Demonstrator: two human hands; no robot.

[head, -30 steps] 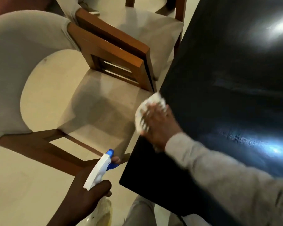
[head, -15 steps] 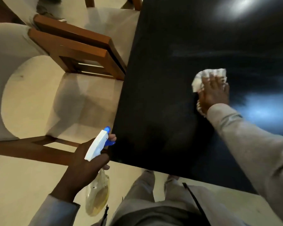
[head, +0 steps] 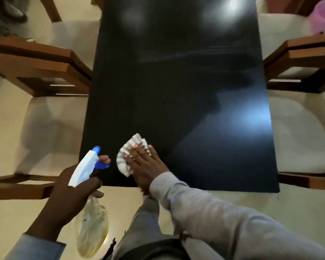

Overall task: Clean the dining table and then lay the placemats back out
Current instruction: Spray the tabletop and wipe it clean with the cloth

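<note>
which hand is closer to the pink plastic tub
Right. The right hand presses a white cloth mid-table; the left hand is farther left of the pink plastic tub.

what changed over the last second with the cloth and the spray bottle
The right hand swept the white cloth from the table's left edge out across the black tabletop, then back to the near edge, close to the spray bottle. Nothing was picked up or let go. The left hand kept holding the bottle off the table's near left corner.

The glossy black dining table (head: 176,81) carries a crumpled white cloth (head: 127,156) near its front edge. The right hand (head: 146,164) lies flat on the cloth, pressing it to the tabletop, fingertips toward the table's far end.
</note>
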